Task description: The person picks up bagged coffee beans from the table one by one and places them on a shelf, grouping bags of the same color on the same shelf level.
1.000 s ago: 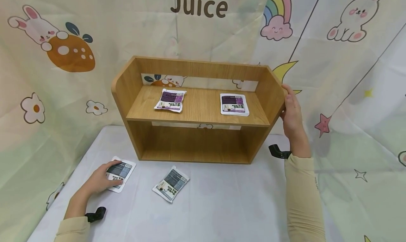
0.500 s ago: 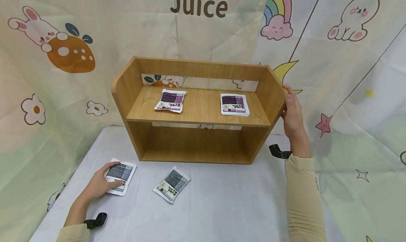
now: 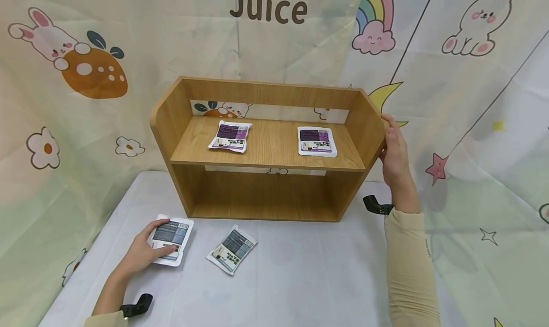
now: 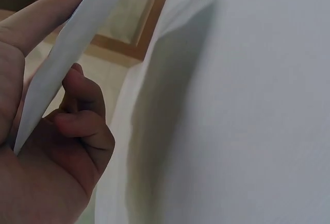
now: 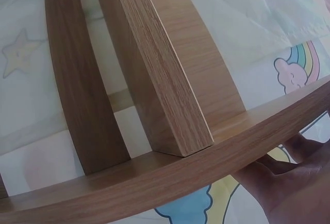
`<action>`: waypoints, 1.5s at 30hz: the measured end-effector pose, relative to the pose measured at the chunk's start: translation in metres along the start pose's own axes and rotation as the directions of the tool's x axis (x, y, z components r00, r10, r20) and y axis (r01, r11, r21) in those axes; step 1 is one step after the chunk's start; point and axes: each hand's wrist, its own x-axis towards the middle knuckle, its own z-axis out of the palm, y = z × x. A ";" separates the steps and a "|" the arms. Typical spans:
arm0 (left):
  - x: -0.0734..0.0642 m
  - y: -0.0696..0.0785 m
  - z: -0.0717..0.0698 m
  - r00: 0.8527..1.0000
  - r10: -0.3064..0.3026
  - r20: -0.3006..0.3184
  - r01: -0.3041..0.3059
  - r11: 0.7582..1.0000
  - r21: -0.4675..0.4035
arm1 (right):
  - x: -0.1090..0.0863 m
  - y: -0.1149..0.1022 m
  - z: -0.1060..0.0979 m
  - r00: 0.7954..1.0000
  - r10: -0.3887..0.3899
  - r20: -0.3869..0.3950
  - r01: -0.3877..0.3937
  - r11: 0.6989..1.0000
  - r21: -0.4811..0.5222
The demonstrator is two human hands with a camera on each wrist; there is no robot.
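In the head view my left hand grips a flat white packet with a dark label, thumb on one side and fingers on the other. The left wrist view shows that packet edge-on, raised off the tabletop with a shadow below. To its right, a similar packet lies slanted on the table. My right hand rests against the outer side of the wooden shelf at its right panel. From the right wrist view, its fingers sit outside the panel, partly hidden behind it.
Two purple-labelled packets, one on the left and one on the right, lie on the upper board. A white cloth covers the table. Behind the shelf hangs a printed curtain.
My left hand has lifted the packet and carried it slightly to the right, toward the shelf. The right hand, the shelf and the other packets stay put.
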 end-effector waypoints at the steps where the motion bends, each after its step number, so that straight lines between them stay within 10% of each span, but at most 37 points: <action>1: -0.001 0.001 0.003 1.000 -0.001 0.000 0.001 1.000 -0.006 | 0.000 0.000 0.000 1.000 0.000 -0.001 0.000 1.000 0.001; 18: 0.014 0.022 0.055 0.999 0.008 0.046 -0.005 0.997 -0.076 | 0.002 0.002 0.002 1.000 -0.014 -0.007 0.014 0.999 0.047; 45: 0.074 0.048 0.092 0.999 0.001 0.053 0.009 0.985 -0.172 | 0.002 0.005 0.002 1.000 -0.014 -0.009 0.015 0.999 0.033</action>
